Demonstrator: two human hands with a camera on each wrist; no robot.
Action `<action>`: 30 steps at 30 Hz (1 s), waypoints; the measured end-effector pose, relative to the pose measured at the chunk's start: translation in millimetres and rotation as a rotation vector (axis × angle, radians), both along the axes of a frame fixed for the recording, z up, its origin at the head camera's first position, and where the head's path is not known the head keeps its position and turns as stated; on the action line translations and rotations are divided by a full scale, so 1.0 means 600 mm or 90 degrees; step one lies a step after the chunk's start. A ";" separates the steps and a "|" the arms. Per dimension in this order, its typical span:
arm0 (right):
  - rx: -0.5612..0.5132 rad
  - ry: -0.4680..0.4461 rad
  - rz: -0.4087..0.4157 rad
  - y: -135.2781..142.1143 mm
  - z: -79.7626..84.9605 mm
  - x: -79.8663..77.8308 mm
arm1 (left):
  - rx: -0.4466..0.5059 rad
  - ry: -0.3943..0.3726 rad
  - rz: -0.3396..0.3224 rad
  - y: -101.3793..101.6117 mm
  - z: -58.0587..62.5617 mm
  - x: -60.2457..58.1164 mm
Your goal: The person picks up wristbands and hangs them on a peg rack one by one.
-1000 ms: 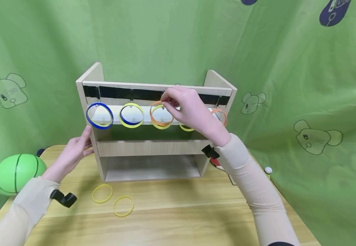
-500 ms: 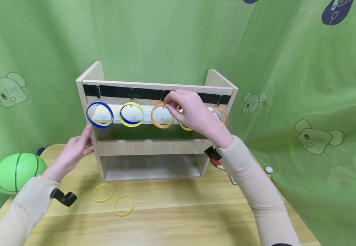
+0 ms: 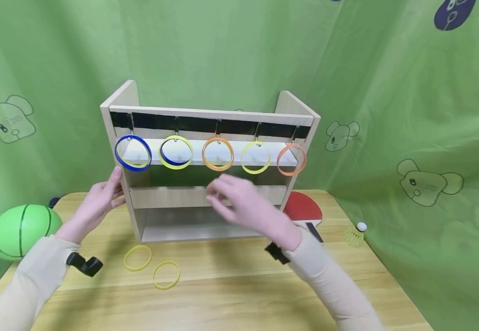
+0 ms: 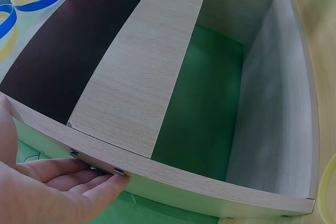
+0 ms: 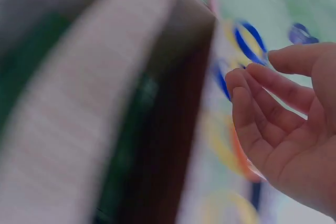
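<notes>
A wooden shelf unit [image 3: 169, 198] carries a row of hooks on a black strip [image 3: 239, 126]. Coloured rings hang there: blue [image 3: 150, 156] with yellow, yellow [image 3: 178, 168] with blue, orange [image 3: 203, 155] with yellow, one yellow [image 3: 255, 172] and one orange-red [image 3: 289, 174]. My left hand [image 3: 99, 202] rests against the unit's left side panel, fingers extended along its outer face in the left wrist view. Below the hooks, in front of the middle board, my right hand [image 3: 245, 204] holds nothing, its fingers loosely bent. Two yellow rings [image 3: 125, 259] lie on the table.
A green ball [image 3: 24, 232] sits at the table's left edge. Behind the right forearm lie a red table tennis bat [image 3: 303, 207] and, near the right edge, a yellow shuttlecock [image 3: 356, 234]. A green curtain [image 3: 206, 55] surrounds the wooden table [image 3: 231, 294].
My right hand slid the orange ring into line with the yellow one on the middle hook, let go, and moved downward. My left hand has stayed at the side panel.
</notes>
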State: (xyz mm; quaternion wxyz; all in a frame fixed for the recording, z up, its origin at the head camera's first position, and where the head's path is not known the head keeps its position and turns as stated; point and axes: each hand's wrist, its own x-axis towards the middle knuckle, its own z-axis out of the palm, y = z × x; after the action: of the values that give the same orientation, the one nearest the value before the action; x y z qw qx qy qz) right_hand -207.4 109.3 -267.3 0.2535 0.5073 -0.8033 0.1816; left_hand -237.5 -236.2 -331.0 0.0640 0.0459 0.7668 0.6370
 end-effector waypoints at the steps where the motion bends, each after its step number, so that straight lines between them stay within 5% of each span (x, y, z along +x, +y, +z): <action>1: 0.005 -0.019 0.005 -0.007 -0.022 -0.001 | 0.002 0.000 0.002 -0.001 0.000 0.000; 8: 0.073 -0.195 0.045 -0.064 -0.195 -0.013 | 0.012 -0.004 0.003 0.001 0.000 -0.004; 13: 0.150 -0.276 0.014 -0.093 -0.274 -0.015 | 0.018 -0.007 0.005 0.003 -0.002 -0.003; 19: 0.185 -0.306 -0.034 -0.113 -0.315 -0.026 | 0.019 0.000 0.006 0.003 0.001 -0.004; 30: 0.247 -0.272 -0.075 -0.135 -0.333 -0.028 | 0.016 -0.002 0.006 0.002 -0.002 -0.001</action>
State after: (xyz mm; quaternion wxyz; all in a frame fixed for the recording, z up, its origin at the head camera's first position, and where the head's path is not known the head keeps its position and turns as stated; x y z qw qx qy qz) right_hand -224.3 28.2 -467.2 -0.0127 0.4490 -0.8864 0.1124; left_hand -238.1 -234.8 -332.4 0.0619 0.0423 0.7588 0.6471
